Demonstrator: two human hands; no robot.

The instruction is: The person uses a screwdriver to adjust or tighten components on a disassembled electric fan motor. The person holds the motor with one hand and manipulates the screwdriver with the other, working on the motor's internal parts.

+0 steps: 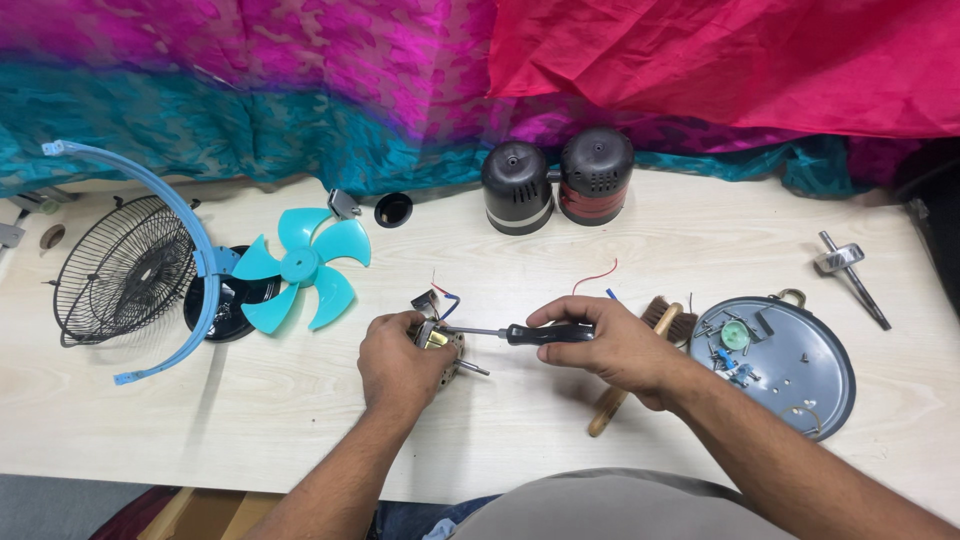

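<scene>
My left hand (pixel 398 362) grips a small metal fan motor (pixel 443 340) with loose red and blue wires on the pale wooden table (pixel 300 400). My right hand (pixel 615 345) holds a black-handled screwdriver (pixel 530 333) lying level, its thin shaft pointing left with the tip at the motor. A wooden-handled brush (pixel 640 350) lies partly under my right hand.
A turquoise fan blade (pixel 300 268) and a black wire grill (pixel 120 270) with a light blue rim lie at the left. Two dark round motor covers (pixel 557 182) stand at the back. A grey round base plate (pixel 790 362) holding small parts sits at the right, beside a metal tool (pixel 850 268).
</scene>
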